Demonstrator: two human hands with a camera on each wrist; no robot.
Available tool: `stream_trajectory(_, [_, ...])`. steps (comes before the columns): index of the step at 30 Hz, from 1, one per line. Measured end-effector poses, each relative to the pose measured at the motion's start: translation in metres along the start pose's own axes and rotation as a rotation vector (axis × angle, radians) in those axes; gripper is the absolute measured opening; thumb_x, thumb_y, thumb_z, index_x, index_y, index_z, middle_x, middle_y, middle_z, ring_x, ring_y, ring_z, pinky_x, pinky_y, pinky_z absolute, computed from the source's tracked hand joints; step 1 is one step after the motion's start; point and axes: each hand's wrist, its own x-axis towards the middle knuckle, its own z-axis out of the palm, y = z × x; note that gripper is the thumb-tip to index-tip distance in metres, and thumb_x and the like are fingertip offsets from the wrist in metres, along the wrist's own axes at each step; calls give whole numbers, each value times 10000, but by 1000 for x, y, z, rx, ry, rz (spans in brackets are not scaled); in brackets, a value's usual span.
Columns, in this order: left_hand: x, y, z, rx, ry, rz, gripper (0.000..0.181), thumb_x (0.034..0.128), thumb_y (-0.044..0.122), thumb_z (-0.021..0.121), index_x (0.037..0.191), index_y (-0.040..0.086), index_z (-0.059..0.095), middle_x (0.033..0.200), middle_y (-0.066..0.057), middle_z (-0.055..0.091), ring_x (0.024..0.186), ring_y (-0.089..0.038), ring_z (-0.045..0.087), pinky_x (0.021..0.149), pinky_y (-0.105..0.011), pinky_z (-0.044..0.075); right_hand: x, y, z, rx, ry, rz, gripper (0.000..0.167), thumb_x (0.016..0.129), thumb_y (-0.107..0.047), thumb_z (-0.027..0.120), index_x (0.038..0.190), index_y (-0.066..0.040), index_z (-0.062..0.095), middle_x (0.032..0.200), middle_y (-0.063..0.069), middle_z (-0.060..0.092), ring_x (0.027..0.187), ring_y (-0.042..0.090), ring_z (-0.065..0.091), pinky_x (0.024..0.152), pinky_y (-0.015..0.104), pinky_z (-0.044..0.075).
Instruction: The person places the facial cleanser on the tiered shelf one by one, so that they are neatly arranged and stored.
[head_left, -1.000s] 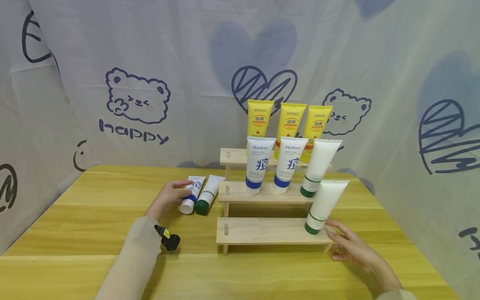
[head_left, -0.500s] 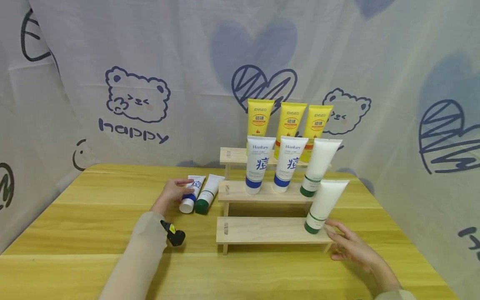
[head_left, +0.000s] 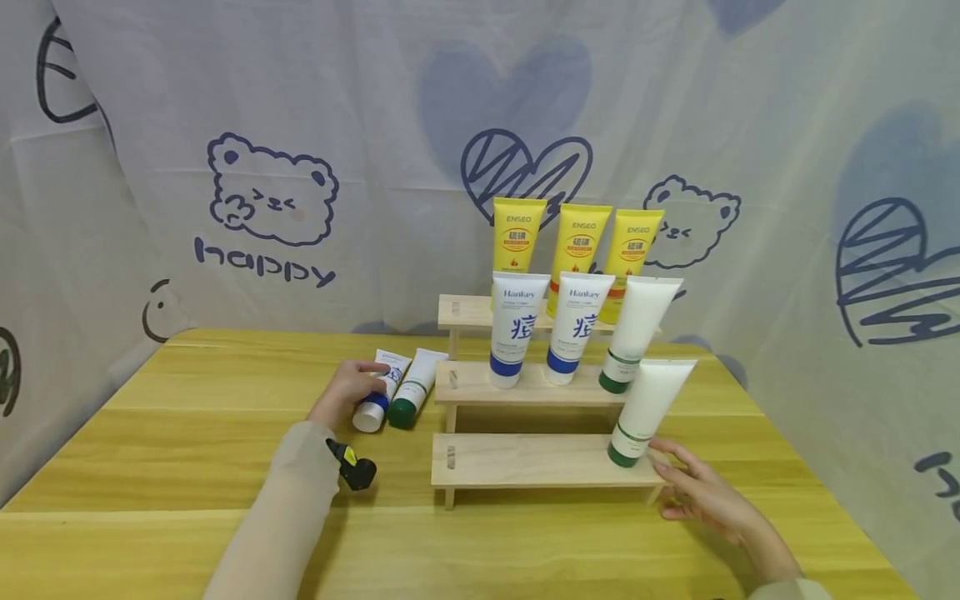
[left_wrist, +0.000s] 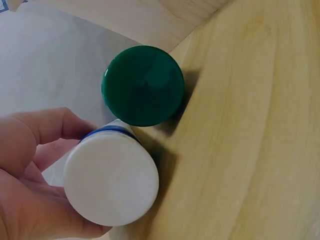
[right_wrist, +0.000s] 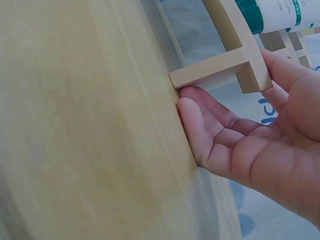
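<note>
My left hand (head_left: pixel 345 393) grips a white squeeze tube with a blue band and white cap (head_left: pixel 369 414), lying at the left of the stepped wooden display stand (head_left: pixel 525 460). In the left wrist view, fingers and thumb wrap the tube behind its round cap (left_wrist: pixel 111 179). Right beside it lies a white tube with a green cap (head_left: pixel 414 390). My right hand (head_left: pixel 708 504) holds the right end of the stand's lowest step, the other fingers curled near the leg (right_wrist: pixel 210 71). A white, green-capped tube (head_left: pixel 648 412) stands on that step, close to this hand.
Two white-and-blue tubes (head_left: pixel 517 329) and a green-capped one (head_left: pixel 641 329) stand on the middle step. Three yellow tubes (head_left: pixel 581 237) stand on the top step. The wooden table (head_left: pixel 187 433) ends at a printed cloth (head_left: pixel 390 250) behind.
The left hand has shifted slightly right and its fingers have closed round the white-and-blue tube, whose cap end has swung a little left. The right hand stays put.
</note>
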Motion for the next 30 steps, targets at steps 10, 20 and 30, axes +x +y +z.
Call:
stream_trajectory(10, [0, -1, 3, 13, -23, -28, 427, 799, -23, 534, 1225, -29, 511, 1282, -293, 372, 948, -286, 477, 726, -314, 476, 0, 0, 0, 3, 12, -4, 252, 967, -267, 380, 1131, -456, 408, 1026, 97, 456, 778, 202, 512, 710, 390, 481])
stream_trajectory(20, [-5, -3, 0, -23, 37, -51, 437, 807, -48, 507, 1243, -25, 491, 1309, -284, 327, 1025, -318, 414, 735, -329, 439, 1, 3, 0, -8, -4, -16, 271, 968, -264, 377, 1130, -481, 398, 957, 85, 494, 775, 203, 532, 713, 394, 481])
stream_trajectory(30, [-12, -6, -9, -249, 23, 24, 609, 750, -145, 477, 1331, 16, 389, 1379, -269, 244, 1090, -350, 345, 772, -376, 441, 1, 2, 0, 2, -7, -18, 268, 969, -269, 371, 1128, -483, 402, 816, 35, 488, 774, 202, 521, 713, 387, 481])
